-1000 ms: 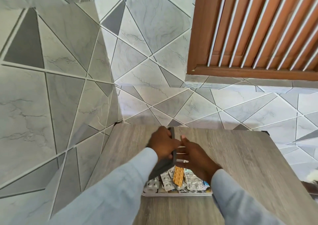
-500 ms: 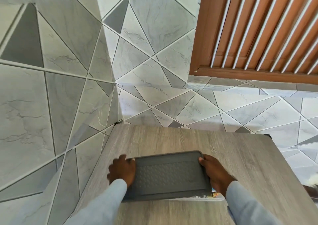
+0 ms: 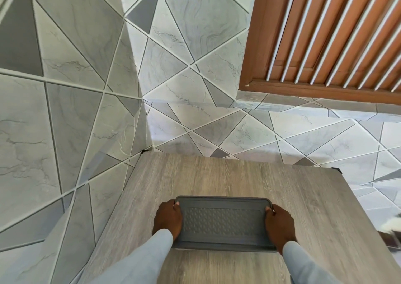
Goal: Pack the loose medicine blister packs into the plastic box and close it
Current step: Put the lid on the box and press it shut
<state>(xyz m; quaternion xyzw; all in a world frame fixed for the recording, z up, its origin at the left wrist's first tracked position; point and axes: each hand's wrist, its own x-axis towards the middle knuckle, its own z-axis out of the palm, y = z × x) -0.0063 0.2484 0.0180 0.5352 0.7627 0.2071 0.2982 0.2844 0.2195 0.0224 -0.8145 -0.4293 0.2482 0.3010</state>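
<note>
A grey plastic lid (image 3: 223, 223) with a dimpled centre panel lies flat over the plastic box on the wooden table (image 3: 217, 175), covering it fully. The box body and the blister packs are hidden beneath it. My left hand (image 3: 168, 218) grips the lid's left end, fingers curled over its edge. At the opposite end, my right hand (image 3: 280, 224) holds the right edge the same way. Both light blue sleeves reach in from the bottom of the view.
The table stands in a corner of grey tiled walls (image 3: 65, 110). A brown slatted wooden shutter (image 3: 325, 34) is at the upper right. A dark blurred object (image 3: 390, 238) sits at the right edge past the table.
The lid swung from upright over the open box down to flat. Both hands slid out to its ends, and the blister packs went out of sight.
</note>
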